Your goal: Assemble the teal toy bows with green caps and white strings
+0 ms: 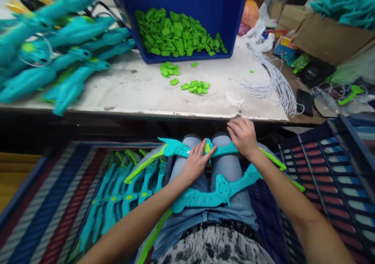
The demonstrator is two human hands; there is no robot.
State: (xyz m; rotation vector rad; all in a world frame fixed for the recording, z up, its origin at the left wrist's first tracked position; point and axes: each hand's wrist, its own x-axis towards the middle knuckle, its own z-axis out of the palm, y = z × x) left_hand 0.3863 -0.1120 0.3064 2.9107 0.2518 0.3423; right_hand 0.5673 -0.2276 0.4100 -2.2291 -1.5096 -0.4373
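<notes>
Across my lap lies a turquoise toy bow [175, 148] with lime-green limbs. My left hand [197, 161] holds it near the middle, fingers laid over the body beside a small green piece [208, 147]. At the right part of the same bow is my right hand [243, 137], its fingers bent and drawn together near the table edge. What those fingertips hold, if anything, is too small to make out. A second turquoise bow body [202, 198] rests closer to my waist, touched by neither hand.
A blue bin [187, 56] of green plastic pieces [175, 31] stands on the white table [131, 96]. Small green piles lie before it. Turquoise parts [70, 57] are heaped left, white strings [278, 84] right. Crates flank my legs; the left one bears several bows [129, 197].
</notes>
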